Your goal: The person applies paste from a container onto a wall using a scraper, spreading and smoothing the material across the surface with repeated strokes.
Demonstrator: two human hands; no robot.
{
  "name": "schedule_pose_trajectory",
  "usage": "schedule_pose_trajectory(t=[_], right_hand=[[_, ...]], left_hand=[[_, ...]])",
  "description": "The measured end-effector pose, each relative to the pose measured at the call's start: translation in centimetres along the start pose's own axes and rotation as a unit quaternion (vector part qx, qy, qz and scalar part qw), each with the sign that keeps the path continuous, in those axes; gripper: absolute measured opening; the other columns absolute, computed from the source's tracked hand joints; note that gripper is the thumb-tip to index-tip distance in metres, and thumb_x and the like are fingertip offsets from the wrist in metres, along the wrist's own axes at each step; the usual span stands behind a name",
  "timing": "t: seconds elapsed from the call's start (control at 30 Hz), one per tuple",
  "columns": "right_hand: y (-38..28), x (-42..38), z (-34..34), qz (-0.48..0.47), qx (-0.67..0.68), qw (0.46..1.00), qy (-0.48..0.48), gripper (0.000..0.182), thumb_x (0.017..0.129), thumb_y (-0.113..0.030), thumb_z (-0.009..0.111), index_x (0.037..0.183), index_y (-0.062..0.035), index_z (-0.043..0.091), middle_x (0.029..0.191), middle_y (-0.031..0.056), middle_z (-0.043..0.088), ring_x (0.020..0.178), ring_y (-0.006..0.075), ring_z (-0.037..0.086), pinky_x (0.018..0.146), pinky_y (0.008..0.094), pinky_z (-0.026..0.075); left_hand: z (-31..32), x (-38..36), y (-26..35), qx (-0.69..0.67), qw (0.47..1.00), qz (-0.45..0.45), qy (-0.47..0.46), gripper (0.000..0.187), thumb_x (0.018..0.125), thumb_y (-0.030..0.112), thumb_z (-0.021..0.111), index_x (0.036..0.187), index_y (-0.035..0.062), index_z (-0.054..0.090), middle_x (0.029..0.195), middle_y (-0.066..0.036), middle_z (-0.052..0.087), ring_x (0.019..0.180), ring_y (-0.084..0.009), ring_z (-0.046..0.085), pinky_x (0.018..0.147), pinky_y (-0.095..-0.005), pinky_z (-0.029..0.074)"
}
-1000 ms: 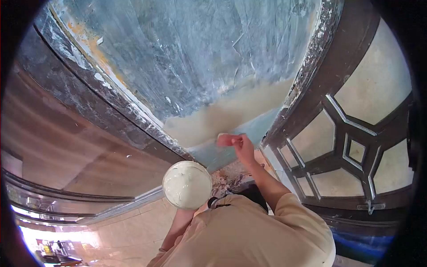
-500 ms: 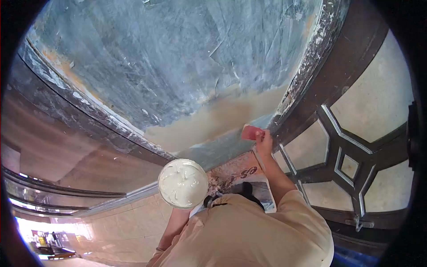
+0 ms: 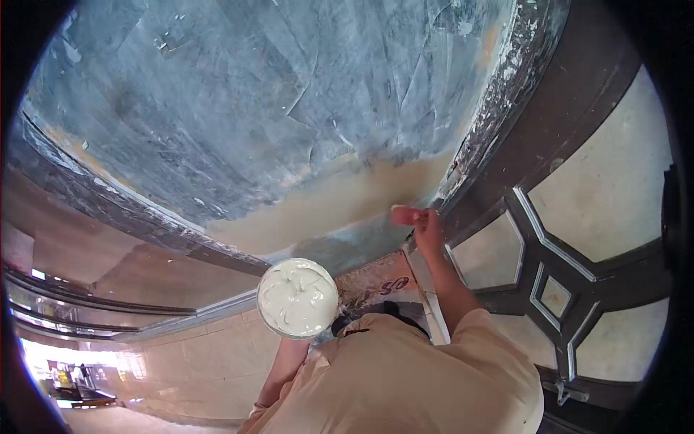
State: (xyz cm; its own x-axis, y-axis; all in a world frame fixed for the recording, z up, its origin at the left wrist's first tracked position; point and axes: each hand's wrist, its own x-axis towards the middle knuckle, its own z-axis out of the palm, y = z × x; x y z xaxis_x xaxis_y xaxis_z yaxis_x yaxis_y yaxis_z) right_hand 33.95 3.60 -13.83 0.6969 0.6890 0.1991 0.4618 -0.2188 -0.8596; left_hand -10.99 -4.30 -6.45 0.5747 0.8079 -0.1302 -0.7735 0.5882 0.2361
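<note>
A round tub of creamy white putty (image 3: 297, 298) is held up in front of my body. My left hand (image 3: 292, 345) is under it, its fingers hidden by the tub, with only the wrist end showing. In my right hand (image 3: 428, 224), a pinkish-red spreader (image 3: 407, 215) is pinched between thumb and fingers. Its blade is right at the lower right part of the blue-grey wall (image 3: 238, 108), close to the corner by the door frame. A smooth beige-grey band of filler (image 3: 325, 199) runs across the wall just above and left of the spreader.
To my right stands a dark door with pale panels (image 3: 600, 173) and a metal latch (image 3: 567, 393). A flaking, paint-spotted frame (image 3: 499, 87) borders the wall. A printed mat or board (image 3: 383, 282) lies by my feet. Beige floor tiles (image 3: 195, 362) stretch left.
My view has tilted and shifted a little. My right hand has turned the spreader, so its face shows narrower now. The tub stays in the same place before me.
</note>
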Motion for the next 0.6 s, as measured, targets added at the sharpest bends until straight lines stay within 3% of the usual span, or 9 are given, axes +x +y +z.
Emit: schedule_pose_trajectory(t=[0.13, 0.2, 0.33, 0.4, 0.57, 0.6], right_hand=[[-9.3, -3.7, 2.7, -0.083, 0.084, 0.981, -0.157, 0.029, 0.094, -0.031, 0.063, 0.103, -0.0038, 0.060, 0.089, 0.0132, 0.067, 0.076, 0.0275, 0.067, 0.070, 0.0394, 0.052], [-12.0, -4.7, 5.1, -0.185, 0.129, 0.964, -0.142, 0.026, 0.094, -0.029, 0.063, 0.102, -0.0047, 0.061, 0.084, 0.0144, 0.067, 0.072, 0.0282, 0.066, 0.068, 0.0391, 0.052], [-14.6, -0.8, 2.5, -0.100, 0.116, 0.980, -0.127, 0.027, 0.094, -0.030, 0.064, 0.104, -0.0048, 0.061, 0.085, 0.0157, 0.066, 0.074, 0.0310, 0.066, 0.069, 0.0397, 0.051], [-10.8, 2.6, 0.6, -0.137, 0.124, 0.982, -0.026, 0.028, 0.093, -0.031, 0.064, 0.104, -0.0047, 0.061, 0.085, 0.0148, 0.067, 0.076, 0.0294, 0.067, 0.069, 0.0394, 0.052], [-1.9, 5.3, -5.9, -0.049, 0.078, 0.994, 0.057, 0.028, 0.095, -0.028, 0.063, 0.106, -0.0023, 0.059, 0.090, 0.0113, 0.067, 0.079, 0.0242, 0.068, 0.067, 0.0364, 0.052], [-2.3, 5.1, -6.8, 0.001, 0.195, 0.980, 0.027, 0.027, 0.095, -0.024, 0.063, 0.109, -0.0014, 0.057, 0.093, 0.0101, 0.066, 0.080, 0.0214, 0.067, 0.067, 0.0346, 0.052]], left_hand=[[0.0, -0.4, -1.0, -0.007, 1.000, 0.003, 0.004, 0.056, 0.099, 0.049, 0.041, 0.144, 0.0156, 0.044, 0.143, -0.009, 0.050, 0.129, -0.0275, 0.051, 0.107, -0.0469, 0.044], [0.1, -0.1, -1.8, -0.008, 1.000, 0.000, 0.001, 0.056, 0.099, 0.049, 0.041, 0.144, 0.0156, 0.044, 0.143, -0.009, 0.050, 0.129, -0.0276, 0.051, 0.107, -0.0470, 0.044], [0.3, -0.2, -3.4, -0.006, 1.000, -0.003, 0.002, 0.056, 0.099, 0.049, 0.041, 0.144, 0.0155, 0.044, 0.143, -0.009, 0.050, 0.129, -0.0277, 0.051, 0.107, -0.0471, 0.044], [0.5, -0.1, -4.3, -0.007, 1.000, 0.002, 0.002, 0.056, 0.099, 0.049, 0.041, 0.144, 0.0154, 0.044, 0.143, -0.009, 0.050, 0.129, -0.0278, 0.051, 0.107, -0.0472, 0.044], [0.6, 0.0, -6.6, -0.019, 1.000, 0.024, 0.002, 0.056, 0.099, 0.049, 0.042, 0.144, 0.0152, 0.044, 0.143, -0.009, 0.050, 0.129, -0.0279, 0.051, 0.107, -0.0473, 0.044], [0.6, 0.0, -7.1, -0.022, 0.999, 0.028, 0.003, 0.056, 0.099, 0.049, 0.042, 0.144, 0.0152, 0.044, 0.143, -0.009, 0.050, 0.129, -0.0279, 0.051, 0.107, -0.0474, 0.044]])
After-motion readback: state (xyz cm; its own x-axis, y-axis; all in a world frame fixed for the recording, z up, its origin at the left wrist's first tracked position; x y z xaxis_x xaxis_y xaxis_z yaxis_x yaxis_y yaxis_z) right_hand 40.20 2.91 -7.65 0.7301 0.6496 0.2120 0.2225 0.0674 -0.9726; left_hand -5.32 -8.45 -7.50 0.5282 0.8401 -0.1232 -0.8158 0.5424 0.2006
